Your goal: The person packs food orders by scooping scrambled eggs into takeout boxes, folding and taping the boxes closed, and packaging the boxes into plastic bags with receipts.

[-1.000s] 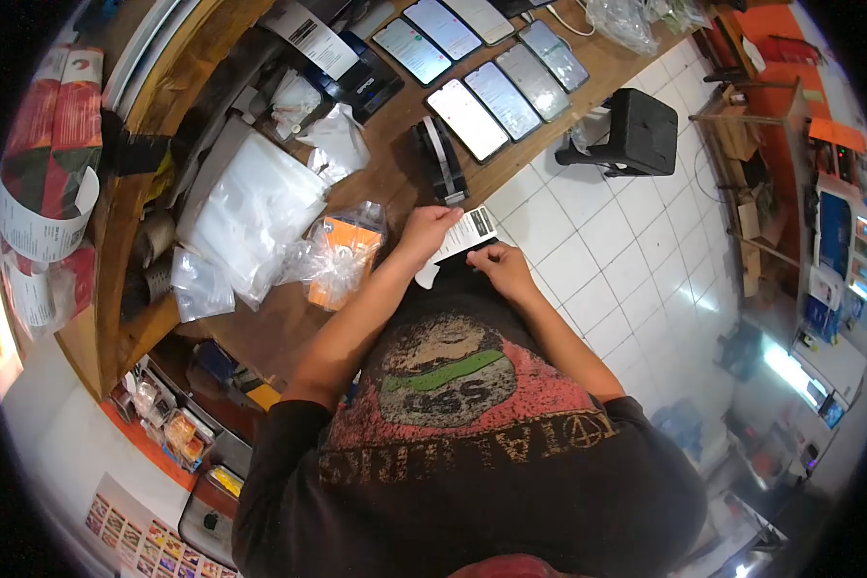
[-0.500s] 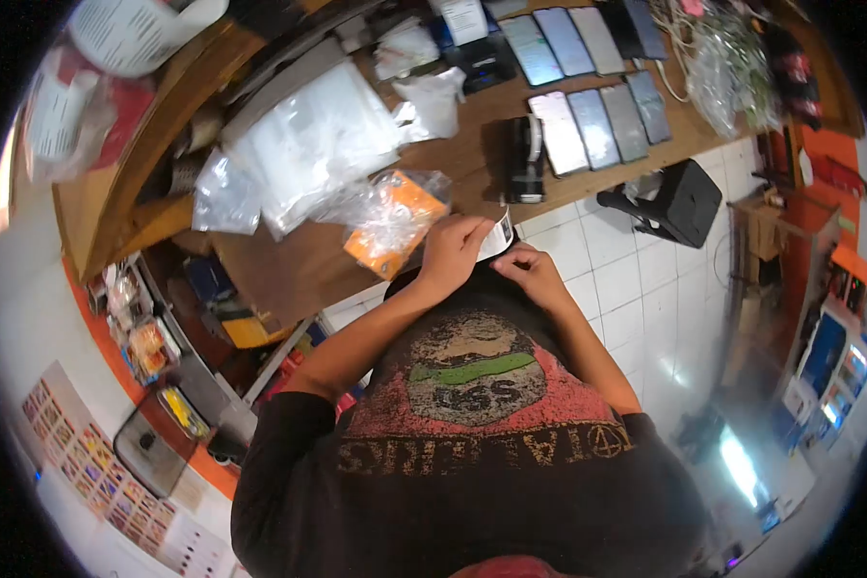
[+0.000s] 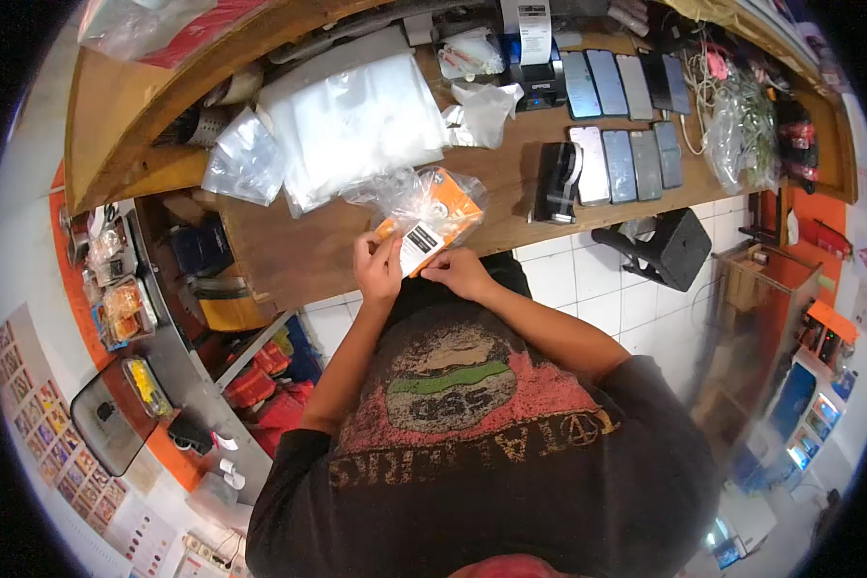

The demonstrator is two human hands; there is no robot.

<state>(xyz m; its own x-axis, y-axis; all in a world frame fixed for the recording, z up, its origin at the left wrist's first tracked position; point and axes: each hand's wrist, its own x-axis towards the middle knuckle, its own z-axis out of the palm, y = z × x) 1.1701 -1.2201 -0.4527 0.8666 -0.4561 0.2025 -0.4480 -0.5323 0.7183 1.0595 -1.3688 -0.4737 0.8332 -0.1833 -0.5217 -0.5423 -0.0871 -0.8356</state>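
Observation:
A white printed label (image 3: 419, 247) with black blocks of print lies over an orange package (image 3: 449, 200) wrapped in clear plastic, near the front edge of the table. My left hand (image 3: 380, 265) pinches the label's left side with bent fingers. At its lower right corner, the thumb and fingertips of my right hand (image 3: 460, 275) are pressed together on the label's edge. Loose clear wrapping (image 3: 392, 193) bunches up behind the package. The label covers the package's near left part.
White plastic bags (image 3: 356, 116) are piled behind the package. To the right stand a black tape dispenser (image 3: 555, 183) and rows of phones (image 3: 620, 166). A label printer (image 3: 538, 82) with a printed strip sits at the back. A black stool (image 3: 679, 249) is on the tiled floor.
Both hands have moved left and onto the orange package, bringing the label from beside the table edge. The label now faces up over the package. The camera view has shifted.

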